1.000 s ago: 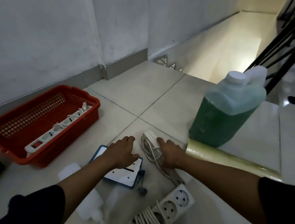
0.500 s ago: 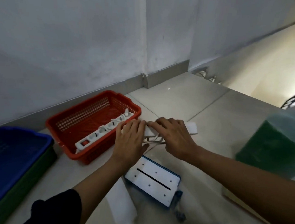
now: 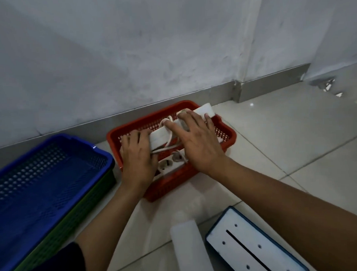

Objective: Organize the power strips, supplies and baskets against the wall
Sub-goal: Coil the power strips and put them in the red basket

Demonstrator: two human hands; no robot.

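A red perforated basket [image 3: 227, 136] stands on the floor against the wall. Over it, both hands hold a white power strip [image 3: 160, 137] wrapped in its cord. My left hand [image 3: 138, 157] grips the strip's near end and my right hand [image 3: 194, 138] lies over its middle and far end. Below it, inside the basket, lies another white power strip [image 3: 167, 166], its round sockets facing up. Left of the red basket sits a blue basket [image 3: 42, 182] nested in a green one [image 3: 79, 217].
A white plastic bottle [image 3: 188, 249] lies on the tiles near me. Beside it on the right is a flat white plate with a slot and blue edge [image 3: 252, 247]. A grey skirting runs along the wall [image 3: 170, 53].
Both hands have lifted the cord-wrapped strip from the floor near the jug and carried it left and forward over the red basket. My view has turned left, away from the green jug.
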